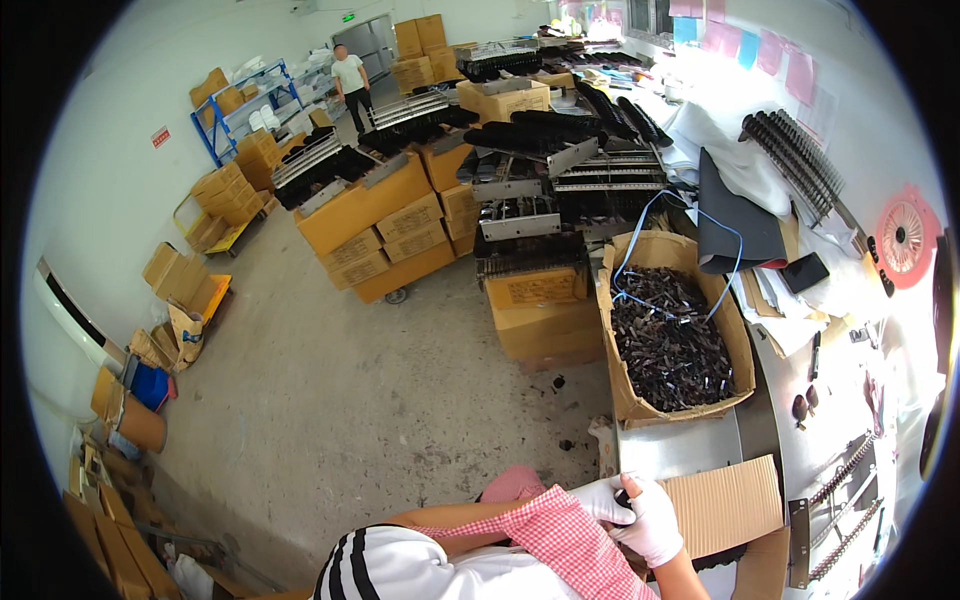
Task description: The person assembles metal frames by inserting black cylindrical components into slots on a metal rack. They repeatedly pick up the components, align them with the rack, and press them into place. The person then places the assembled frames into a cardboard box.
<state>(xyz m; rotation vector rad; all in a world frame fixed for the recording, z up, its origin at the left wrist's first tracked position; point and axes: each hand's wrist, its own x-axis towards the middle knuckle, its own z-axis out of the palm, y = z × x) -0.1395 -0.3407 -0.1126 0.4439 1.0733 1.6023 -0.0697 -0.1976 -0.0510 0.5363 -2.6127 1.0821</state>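
Observation:
Both my hands wear white gloves and meet at the lower right, over the near edge of the work surface. My left hand (598,498) has its fingers closed around one side of a small black piece (625,508). On the other side my right hand (652,522) grips the same piece, its thumb raised over it. The piece is mostly covered by the gloves, so its kind is unclear. Just right of my hands lies an open cardboard box (725,505) with a corrugated flap folded out; dark contents show low inside it. Pink checked cloth covers my left arm.
Beyond my hands stands a large carton (622,375) full of small dark clips, with a blue strap across it. Metal racks (840,510) lie on the right, near a phone (805,270) and pink fan (905,235). Stacked boxes (390,240) and a standing person (351,82) are farther off.

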